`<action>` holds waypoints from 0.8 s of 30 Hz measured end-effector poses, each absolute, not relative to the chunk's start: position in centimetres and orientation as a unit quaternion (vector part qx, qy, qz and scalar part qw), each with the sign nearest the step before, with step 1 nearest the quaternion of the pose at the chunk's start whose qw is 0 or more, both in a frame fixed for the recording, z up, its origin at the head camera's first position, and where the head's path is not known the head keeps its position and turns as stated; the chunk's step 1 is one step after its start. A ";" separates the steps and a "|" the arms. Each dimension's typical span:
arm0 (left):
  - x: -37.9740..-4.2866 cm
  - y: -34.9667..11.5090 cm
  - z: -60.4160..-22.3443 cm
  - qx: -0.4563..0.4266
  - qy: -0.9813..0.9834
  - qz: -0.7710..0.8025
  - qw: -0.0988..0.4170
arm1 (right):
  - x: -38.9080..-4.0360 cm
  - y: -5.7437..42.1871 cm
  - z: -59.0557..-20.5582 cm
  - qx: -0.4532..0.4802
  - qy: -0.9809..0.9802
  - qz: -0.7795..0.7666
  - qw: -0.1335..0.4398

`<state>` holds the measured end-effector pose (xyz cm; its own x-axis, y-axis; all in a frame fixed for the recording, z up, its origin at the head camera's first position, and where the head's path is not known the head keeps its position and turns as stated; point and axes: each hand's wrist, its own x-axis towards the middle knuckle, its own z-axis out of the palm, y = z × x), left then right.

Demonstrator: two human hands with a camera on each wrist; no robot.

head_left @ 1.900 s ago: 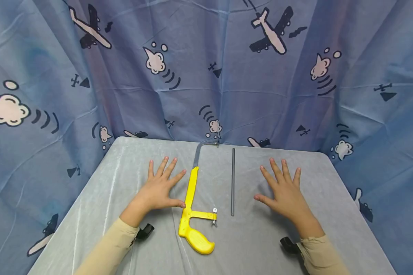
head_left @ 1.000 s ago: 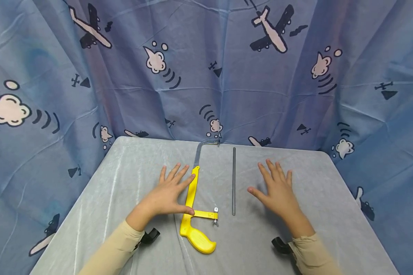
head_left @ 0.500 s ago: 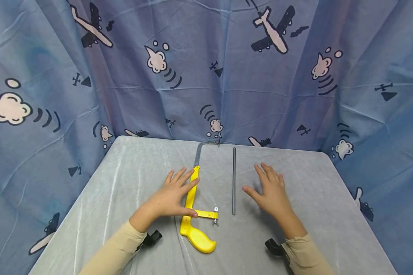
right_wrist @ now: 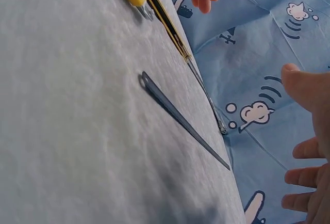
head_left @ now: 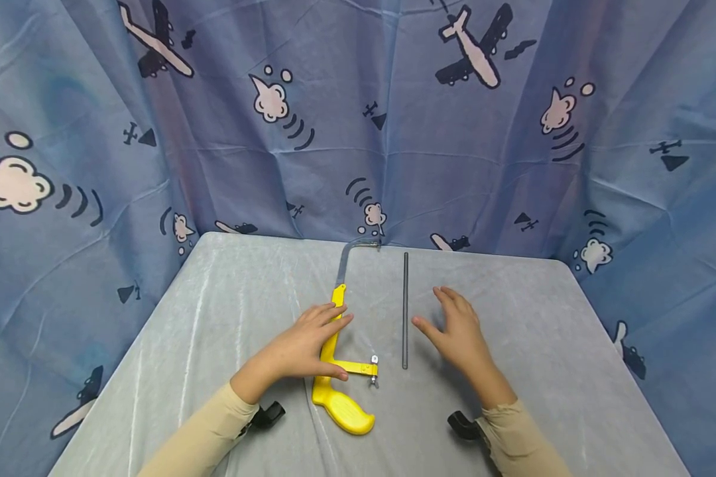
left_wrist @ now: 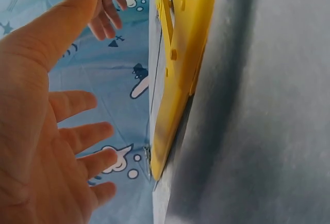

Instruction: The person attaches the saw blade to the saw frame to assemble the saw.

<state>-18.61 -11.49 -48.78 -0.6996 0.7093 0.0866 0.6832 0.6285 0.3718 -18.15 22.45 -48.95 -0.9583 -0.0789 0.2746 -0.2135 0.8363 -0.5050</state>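
Note:
A yellow-handled hacksaw frame [head_left: 347, 412] with a grey metal front arm lies on the table, with no blade fitted. To its right lies a separate dark grey hacksaw blade [head_left: 405, 311], which has a hole visible at its near end. My left hand [head_left: 297, 346] hovers over the frame's yellow bar, fingers spread; the left wrist view shows air between that hand [left_wrist: 38, 115] and the frame [left_wrist: 180, 64]. Just right of the blade, my right hand [head_left: 461, 336] is held above the table, fingers loosely extended. In the right wrist view the blade [right_wrist: 180, 118] lies untouched.
A grey cloth covers the table [head_left: 543, 371]. Behind and at both sides hangs a blue curtain [head_left: 310, 179] printed with planes and clouds. The frame's far end reaches the table's back edge. A wing nut and bolt [head_left: 374, 371] stick out from the frame's yellow cross arm.
Both hands have moved inward, the left to the right over the frame and the right to the left toward the blade. Their fingers are less spread. Frame and blade have stayed put.

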 end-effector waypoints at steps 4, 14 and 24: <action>-18.7 -11.4 -48.8 0.394 0.896 0.202 0.042 | -18.3 21.9 -49.1 0.069 -0.949 0.287 0.115; -18.8 -10.8 -49.0 0.390 0.891 0.227 0.059 | -18.9 20.7 -49.5 0.056 -0.943 0.312 0.102; -18.1 -10.0 -49.0 0.389 0.883 0.237 0.111 | -19.2 19.8 -50.1 0.029 -0.942 0.325 0.078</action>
<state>-18.07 -9.97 -49.01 -0.6721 0.7404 -0.0105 0.6354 0.5839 0.5053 -19.24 19.80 -50.15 -0.9861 -0.0038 0.1662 -0.1055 0.7872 -0.6076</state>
